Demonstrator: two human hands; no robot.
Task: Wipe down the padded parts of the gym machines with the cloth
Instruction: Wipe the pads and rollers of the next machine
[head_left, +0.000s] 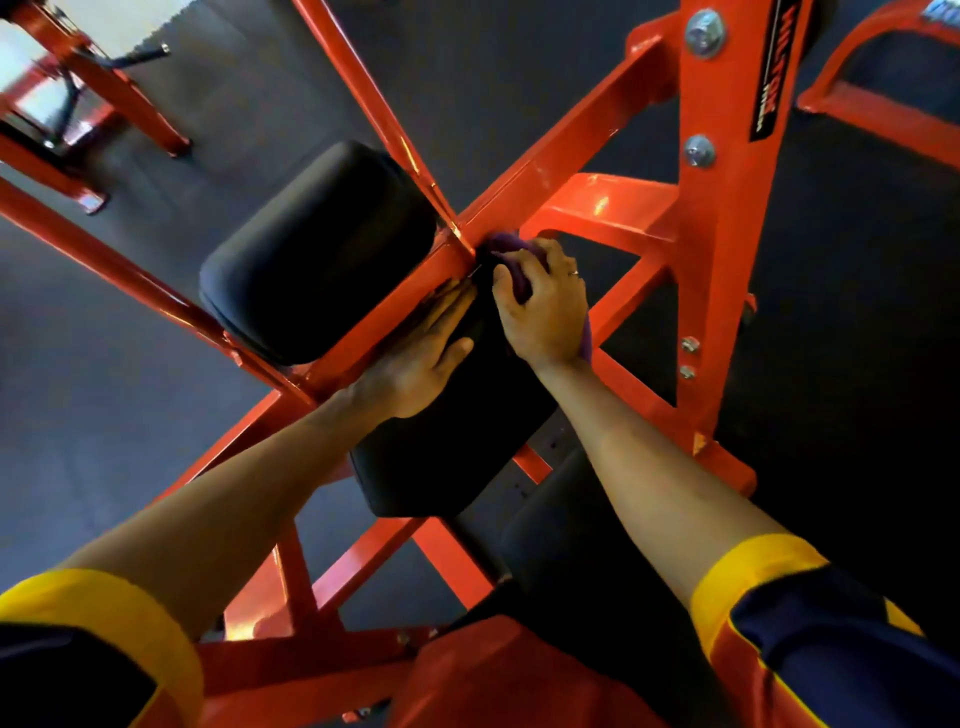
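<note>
Purple cloth (506, 247): clutched by right hand (543, 312), pressed to near black pad (447, 457). Left hand (418, 361): laid flat there, fingers straight.

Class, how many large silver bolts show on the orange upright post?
2: upper bolt near the top edge, lower bolt below it; smaller bolts sit lower, and others may be hidden.

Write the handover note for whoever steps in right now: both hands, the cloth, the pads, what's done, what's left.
Left hand: fingers straight, resting flat on the nearer black padded cushion, beside the orange steel frame bar.
Right hand: grips the purple cloth, pressed on that cushion's far end at the frame junction.
Done: the pads do not show which areas are already wiped.
Left: finish this cushion, then probably the farther black padded cushion across the bar.
</note>
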